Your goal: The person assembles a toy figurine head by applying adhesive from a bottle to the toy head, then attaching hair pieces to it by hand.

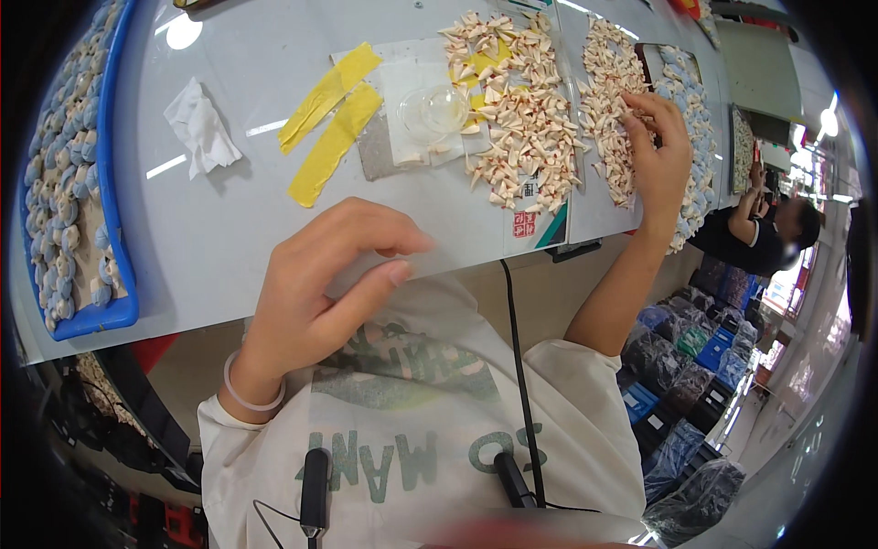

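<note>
My right hand [660,151] reaches over a narrow heap of small cream pointed pieces [611,64], claw-like with reddish ends. Its thumb and index tips are apart at the heap, and I see no piece between them. My left hand [343,274] hovers at the table's near edge, fingers curved, with a gap between thumb and index and nothing visible in it. Beyond it lie two strips of yellow tape [337,146] and a clear round dish [434,112] on white paper. Between dish and right hand spreads a larger heap of similar pointed pieces [526,128].
At the far left, a blue tray [119,229] holds many rounded blue-grey and cream pieces. A crumpled white tissue [201,128] lies near it. More blue-grey pieces [702,156] sit right of my right hand. A black cable [512,320] hangs before me. Another person [764,224] works at the right.
</note>
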Available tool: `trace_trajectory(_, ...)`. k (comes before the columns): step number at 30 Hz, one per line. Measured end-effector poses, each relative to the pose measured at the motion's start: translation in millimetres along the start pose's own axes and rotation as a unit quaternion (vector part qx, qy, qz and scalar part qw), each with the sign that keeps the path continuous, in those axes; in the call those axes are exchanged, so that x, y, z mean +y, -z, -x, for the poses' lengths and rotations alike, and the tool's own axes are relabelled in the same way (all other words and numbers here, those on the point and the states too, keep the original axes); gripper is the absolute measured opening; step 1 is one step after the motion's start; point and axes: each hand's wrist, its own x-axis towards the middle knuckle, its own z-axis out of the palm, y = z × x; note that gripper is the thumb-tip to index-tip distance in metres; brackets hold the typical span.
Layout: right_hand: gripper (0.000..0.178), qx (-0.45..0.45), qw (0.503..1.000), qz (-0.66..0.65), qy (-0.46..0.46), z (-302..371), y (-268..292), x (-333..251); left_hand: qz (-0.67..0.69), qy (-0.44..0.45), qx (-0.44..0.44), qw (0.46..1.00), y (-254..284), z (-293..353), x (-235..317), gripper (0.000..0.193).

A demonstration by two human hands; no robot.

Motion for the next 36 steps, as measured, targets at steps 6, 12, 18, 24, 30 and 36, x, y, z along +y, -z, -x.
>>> trace_trajectory(6,0.012,0.061,0.998,-0.015,0.008,-2,-2,4,0.028,-0.030,0.014,0.999,5,6,-2,0.016)
trace_trajectory(12,0.009,0.118,0.991,-0.044,0.044,-5,-3,5,-0.196,-0.132,0.237,0.943,69,37,36,0.014)
trace_trajectory(18,0.009,0.135,0.989,-0.061,-0.012,2,6,14,-0.442,-0.008,0.414,0.796,167,63,54,0.020)
trace_trajectory(24,0.011,0.142,0.983,-0.090,-0.069,2,5,7,-0.530,0.054,0.255,0.807,162,61,43,0.026)
trace_trajectory(30,0.016,0.127,0.965,-0.203,-0.110,2,9,12,-0.631,-0.003,0.214,0.746,174,33,21,0.030)
trace_trajectory(36,0.018,0.128,0.957,-0.232,-0.121,3,10,-4,-0.604,-0.057,0.149,0.781,176,16,29,0.029)
